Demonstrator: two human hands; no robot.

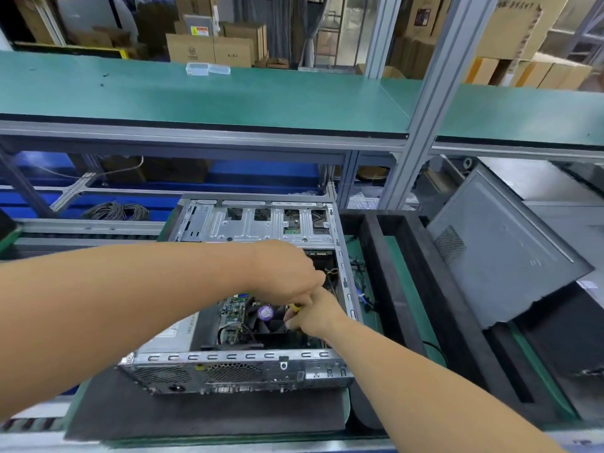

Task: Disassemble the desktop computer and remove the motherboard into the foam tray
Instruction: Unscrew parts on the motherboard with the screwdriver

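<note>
An open grey desktop case [238,371] lies on its side on a dark mat. Inside it the green motherboard [233,317] shows, with a black cooler fan [266,317] bearing a purple sticker. My right hand [315,317] reaches into the case beside the fan and grips a screwdriver [296,308] with a yellow and black handle. My left hand [287,273] comes across from the left, fingers bent down onto the top of that screwdriver. The screwdriver tip is hidden. A black foam tray [405,289] stands to the right of the case.
The removed grey side panel [500,250] leans over the foam tray on the right. A green shelf [228,93] on an aluminium post [425,93] runs overhead at the back, with a clear plastic box [207,69] on it. Coiled cables [114,210] lie far left.
</note>
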